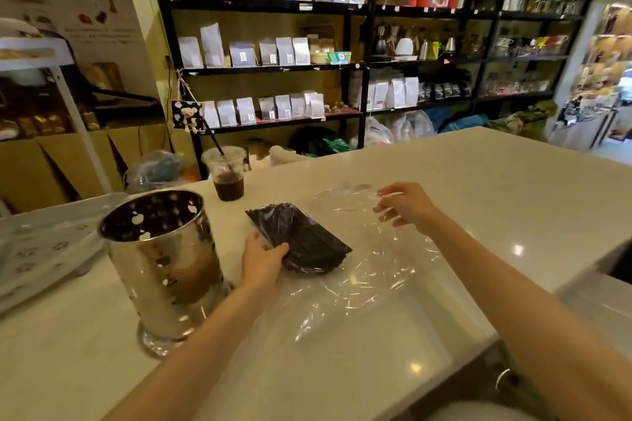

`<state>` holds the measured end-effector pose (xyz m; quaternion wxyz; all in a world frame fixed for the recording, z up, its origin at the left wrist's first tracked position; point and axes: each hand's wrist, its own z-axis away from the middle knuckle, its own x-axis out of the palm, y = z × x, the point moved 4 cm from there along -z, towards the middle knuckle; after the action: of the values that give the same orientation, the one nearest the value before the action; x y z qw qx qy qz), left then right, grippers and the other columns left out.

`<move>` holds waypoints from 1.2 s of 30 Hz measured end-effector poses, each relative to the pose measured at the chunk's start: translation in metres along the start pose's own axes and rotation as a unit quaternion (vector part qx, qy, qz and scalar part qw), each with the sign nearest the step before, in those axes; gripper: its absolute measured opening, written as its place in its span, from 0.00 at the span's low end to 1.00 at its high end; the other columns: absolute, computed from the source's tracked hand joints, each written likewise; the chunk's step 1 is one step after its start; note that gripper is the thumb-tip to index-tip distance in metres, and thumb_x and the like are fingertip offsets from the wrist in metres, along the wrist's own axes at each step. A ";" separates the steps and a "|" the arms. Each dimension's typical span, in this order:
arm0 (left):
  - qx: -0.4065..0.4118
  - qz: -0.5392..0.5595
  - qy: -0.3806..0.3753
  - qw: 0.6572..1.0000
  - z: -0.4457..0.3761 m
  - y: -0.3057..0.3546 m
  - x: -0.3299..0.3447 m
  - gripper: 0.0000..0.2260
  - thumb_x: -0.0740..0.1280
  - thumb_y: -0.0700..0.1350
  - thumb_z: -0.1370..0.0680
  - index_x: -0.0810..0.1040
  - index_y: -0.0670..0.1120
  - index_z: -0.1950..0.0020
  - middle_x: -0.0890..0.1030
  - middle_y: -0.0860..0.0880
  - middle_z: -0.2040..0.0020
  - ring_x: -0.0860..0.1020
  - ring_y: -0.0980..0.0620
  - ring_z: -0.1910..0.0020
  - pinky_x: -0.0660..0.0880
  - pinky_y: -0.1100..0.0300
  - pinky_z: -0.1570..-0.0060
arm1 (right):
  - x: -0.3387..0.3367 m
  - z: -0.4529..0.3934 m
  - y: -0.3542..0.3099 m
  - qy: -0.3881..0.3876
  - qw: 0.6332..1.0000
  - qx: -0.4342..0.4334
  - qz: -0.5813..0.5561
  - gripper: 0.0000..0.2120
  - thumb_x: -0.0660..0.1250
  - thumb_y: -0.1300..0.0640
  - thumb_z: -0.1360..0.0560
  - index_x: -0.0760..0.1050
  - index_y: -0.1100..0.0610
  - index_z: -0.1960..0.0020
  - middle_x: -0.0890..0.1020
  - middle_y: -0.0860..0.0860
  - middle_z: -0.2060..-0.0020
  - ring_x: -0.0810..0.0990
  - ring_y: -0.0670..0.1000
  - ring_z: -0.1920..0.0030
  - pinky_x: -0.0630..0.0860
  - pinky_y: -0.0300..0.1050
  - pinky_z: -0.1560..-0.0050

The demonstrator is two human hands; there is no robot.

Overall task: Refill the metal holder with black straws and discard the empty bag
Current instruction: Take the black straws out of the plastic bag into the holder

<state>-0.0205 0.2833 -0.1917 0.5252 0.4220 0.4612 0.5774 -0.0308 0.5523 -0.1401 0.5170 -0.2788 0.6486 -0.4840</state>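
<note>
The step in hand seems to be taking the straws out of their packing. The bundle of thin black plastic straws (301, 241) lies flat on the white stone countertop (478, 174), near its middle, still partly inside the large clear crinkled plastic bag (359, 270) that is spread out toward the near edge. The left hand (263, 258) grips the near end of the bundle, with the thumb on top and the fingers curled under it. The right hand (405, 205) pinches the far edge of the bag between its fingertips and lifts it a little.

The tall shiny metal holder with punched round holes (164, 263) stands upright toward the left edge of the countertop, just beside the left hand, and no straws show above its rim.

As I judge it, the next move calls for drawing the bundle free of the bag, then turning it upright and lowering it into the holder. After that the bag must be thrown away.

Some things are hard to make out. The bottom of the holder is hidden by its wall and the reflections. I cannot tell where the bag's opening lies, because the film is transparent. No bin is in view. A clear plastic cup with a dark drink and a black straw (225, 173) stands near the far edge.
</note>
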 end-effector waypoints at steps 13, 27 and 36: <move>0.302 -0.482 -0.021 0.823 0.005 -0.007 0.003 0.22 0.53 0.54 0.21 0.56 0.53 0.28 0.46 0.49 0.23 0.43 0.48 0.26 0.46 0.48 0.29 | 0.049 0.013 0.030 0.047 0.909 -0.181 0.373 0.18 0.58 0.62 0.23 0.69 0.56 0.34 0.68 0.55 0.30 0.61 0.56 0.29 0.60 0.52 0.33; 0.339 -0.452 -0.101 0.819 0.021 -0.013 -0.005 0.20 0.45 0.53 0.20 0.55 0.53 0.27 0.51 0.50 0.24 0.45 0.54 0.26 0.42 0.54 0.29 | 0.074 0.085 -0.004 -0.048 0.917 -0.306 0.250 0.11 0.63 0.59 0.24 0.77 0.56 0.43 0.81 0.53 0.45 0.75 0.53 0.42 0.69 0.46 0.41; 0.360 -0.462 -0.128 0.800 0.036 -0.017 -0.015 0.20 0.53 0.41 0.20 0.55 0.44 0.28 0.50 0.45 0.24 0.46 0.50 0.25 0.43 0.62 0.30 | 0.115 0.154 0.001 -0.176 0.852 -0.399 0.289 0.15 0.62 0.59 0.23 0.73 0.59 0.37 0.76 0.56 0.39 0.70 0.53 0.37 0.64 0.43 0.35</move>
<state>0.0193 0.2719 -0.2002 0.5946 0.3875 0.7045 -0.0007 0.0786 0.4011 -0.1862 0.5835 -0.3414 0.7355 0.0447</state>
